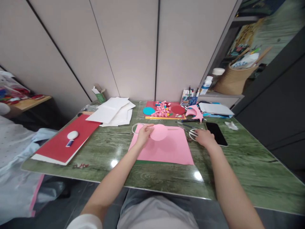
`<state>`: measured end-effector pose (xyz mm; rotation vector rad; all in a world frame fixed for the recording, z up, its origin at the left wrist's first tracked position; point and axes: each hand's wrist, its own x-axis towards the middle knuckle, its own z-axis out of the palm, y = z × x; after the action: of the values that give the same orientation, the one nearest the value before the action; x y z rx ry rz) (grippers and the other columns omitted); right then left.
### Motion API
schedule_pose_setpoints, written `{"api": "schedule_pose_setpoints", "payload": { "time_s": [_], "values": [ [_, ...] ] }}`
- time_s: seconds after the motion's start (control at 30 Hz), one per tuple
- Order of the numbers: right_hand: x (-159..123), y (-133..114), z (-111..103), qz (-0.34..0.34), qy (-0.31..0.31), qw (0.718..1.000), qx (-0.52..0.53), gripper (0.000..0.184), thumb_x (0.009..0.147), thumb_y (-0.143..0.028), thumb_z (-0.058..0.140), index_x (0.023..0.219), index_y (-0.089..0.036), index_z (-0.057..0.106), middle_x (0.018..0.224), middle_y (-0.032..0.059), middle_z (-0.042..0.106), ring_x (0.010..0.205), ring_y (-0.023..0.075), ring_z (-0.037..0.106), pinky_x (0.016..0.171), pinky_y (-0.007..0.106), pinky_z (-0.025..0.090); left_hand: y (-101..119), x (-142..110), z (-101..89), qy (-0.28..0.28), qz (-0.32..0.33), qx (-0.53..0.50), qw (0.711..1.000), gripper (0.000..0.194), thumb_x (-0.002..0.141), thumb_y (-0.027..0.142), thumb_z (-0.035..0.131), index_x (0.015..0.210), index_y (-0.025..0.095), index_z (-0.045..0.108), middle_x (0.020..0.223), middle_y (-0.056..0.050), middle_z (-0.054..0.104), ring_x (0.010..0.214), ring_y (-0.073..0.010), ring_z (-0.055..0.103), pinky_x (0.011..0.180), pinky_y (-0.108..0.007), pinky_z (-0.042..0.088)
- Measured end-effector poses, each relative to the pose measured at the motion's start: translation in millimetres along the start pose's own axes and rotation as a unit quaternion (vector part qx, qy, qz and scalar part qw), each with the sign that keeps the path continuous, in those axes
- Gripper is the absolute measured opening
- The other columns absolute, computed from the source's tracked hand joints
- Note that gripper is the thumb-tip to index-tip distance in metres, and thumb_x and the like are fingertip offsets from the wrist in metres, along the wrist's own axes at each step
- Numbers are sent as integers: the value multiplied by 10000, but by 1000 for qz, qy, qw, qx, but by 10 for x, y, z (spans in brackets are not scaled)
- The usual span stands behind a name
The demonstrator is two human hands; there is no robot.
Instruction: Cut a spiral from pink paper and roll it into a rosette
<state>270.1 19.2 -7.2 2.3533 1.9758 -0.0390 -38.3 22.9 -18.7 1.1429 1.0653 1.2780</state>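
My left hand [144, 135] pinches the left edge of a pink paper circle [159, 132], held just above a sheet of pink paper [164, 151]. That sheet lies flat on the table with a thin green edge showing under it. To the right, my right hand [205, 138] has its fingers curled at the white handles of a pair of scissors [193, 133], whose blades point away to the left. Part of the handles is hidden by the fingers. A black phone [216, 133] lies just beside this hand.
Behind the pink sheet lie pink paper pieces [162, 109], a blue circle [149, 111] and a red circle [178, 110]. A curved pink offcut [194, 112] is farther right. White papers [111, 109] and a red board [64, 140] occupy the left. Someone's sleeve [38, 143] shows there.
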Motion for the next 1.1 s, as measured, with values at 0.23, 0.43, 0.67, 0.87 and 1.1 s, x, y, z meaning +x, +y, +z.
{"api": "schedule_pose_setpoints", "payload": {
  "time_s": [0.23,0.43,0.67,0.87,1.1],
  "values": [
    [63,10,-42,-16,-32,999,29,312,660,-363,542,767,-88,645,838,200,634,808,281,595,634,310,398,-13,7,-53,13,88,113,990,213,738,261,516,912,175,602,731,-20,564,522,-64,422,444,-170,300],
    [-32,-107,-216,-46,31,984,172,226,626,-342,548,747,-156,589,742,78,643,658,180,576,557,244,349,-12,-1,-34,14,118,185,975,265,705,157,504,928,189,644,897,-51,618,619,-95,463,576,-218,373],
    [-109,-414,-144,-67,15,863,500,208,689,-286,453,861,-180,502,565,-34,518,456,99,434,461,210,307,39,-49,-14,20,133,196,971,418,643,162,605,1057,221,598,1023,-52,582,648,-90,446,637,-234,388],
    [-323,-761,-183,-147,-65,726,669,364,680,-451,546,875,-144,554,616,-29,484,475,63,373,433,194,258,165,-178,100,-26,176,165,970,404,690,186,586,1092,230,568,1072,-66,536,839,-134,494,658,-229,400],
    [-465,-861,-257,-141,-11,751,645,302,648,-402,625,788,-151,533,630,-22,486,543,87,434,496,215,339,218,-273,181,-104,192,133,967,418,701,221,600,1114,259,551,1093,-70,520,901,-156,500,681,-241,419]
  ]
}}
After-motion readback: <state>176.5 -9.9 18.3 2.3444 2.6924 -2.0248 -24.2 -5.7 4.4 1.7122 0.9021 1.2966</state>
